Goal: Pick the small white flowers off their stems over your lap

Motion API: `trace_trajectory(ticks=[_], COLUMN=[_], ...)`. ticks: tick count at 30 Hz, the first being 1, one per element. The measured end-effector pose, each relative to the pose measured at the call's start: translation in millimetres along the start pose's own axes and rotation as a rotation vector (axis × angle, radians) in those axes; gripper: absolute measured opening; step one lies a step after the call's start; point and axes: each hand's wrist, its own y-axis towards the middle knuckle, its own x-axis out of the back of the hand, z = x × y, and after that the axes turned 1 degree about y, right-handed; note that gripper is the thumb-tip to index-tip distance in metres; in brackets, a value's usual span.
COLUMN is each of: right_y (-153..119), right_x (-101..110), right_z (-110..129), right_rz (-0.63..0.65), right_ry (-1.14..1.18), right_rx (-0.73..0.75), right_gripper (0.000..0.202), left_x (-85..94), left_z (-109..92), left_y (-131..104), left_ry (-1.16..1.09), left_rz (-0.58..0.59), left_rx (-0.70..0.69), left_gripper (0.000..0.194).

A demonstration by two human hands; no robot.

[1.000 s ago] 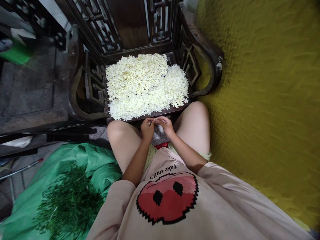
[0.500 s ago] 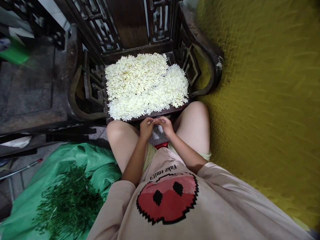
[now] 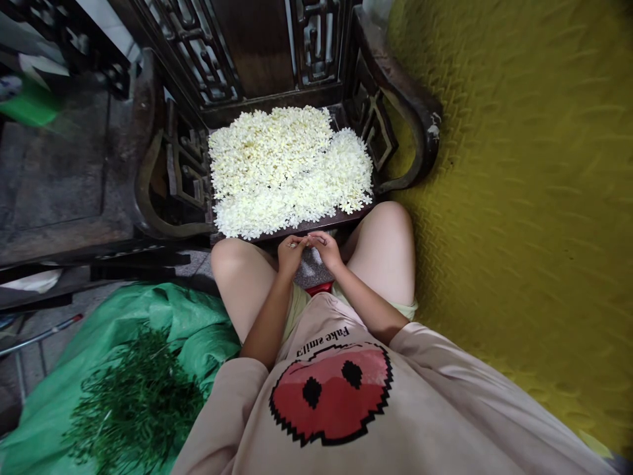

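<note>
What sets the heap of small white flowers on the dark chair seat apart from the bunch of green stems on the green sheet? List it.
The heap of small white flowers is pale cream; the bunch of green stems is dark green. The flowers lie spread on the dark carved wooden chair ahead of the knees; the stems lie low at the person's left on the green plastic sheet. Both are loose piles, untouched by either hand.

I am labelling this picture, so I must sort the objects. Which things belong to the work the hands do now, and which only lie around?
In the work:
- left hand and right hand, pinching a small piece between them
- white flower pile on the dark wooden chair

Lying about:
- green sprigs on the green sheet
- yellow mat
</note>
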Motion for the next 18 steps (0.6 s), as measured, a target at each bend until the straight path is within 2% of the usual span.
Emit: trace_trajectory(ticks=[6, 12, 18], right_y=[0.1, 0.2, -0.1], right_x=[-1.1, 0.0, 2.7], right_z=[-1.8, -1.8, 0.8], right_rz=[0.044, 0.044, 0.000], right_ry=[0.038, -0.007, -0.054], right_rx=[-0.020, 0.004, 0.037], right_gripper=[0.029, 0.029, 0.028], left_x=[0.4, -0.1, -1.6], left_z=[0.5, -4.1, -3.8], left_y=[-0.1, -1.9, -1.6], left_ry=[-0.129, -0.186, -0.151], left_rz=[-0.033, 0.001, 0.031], left_rx=[0.066, 0.107, 0.108], left_gripper=[0.019, 0.025, 0.022])
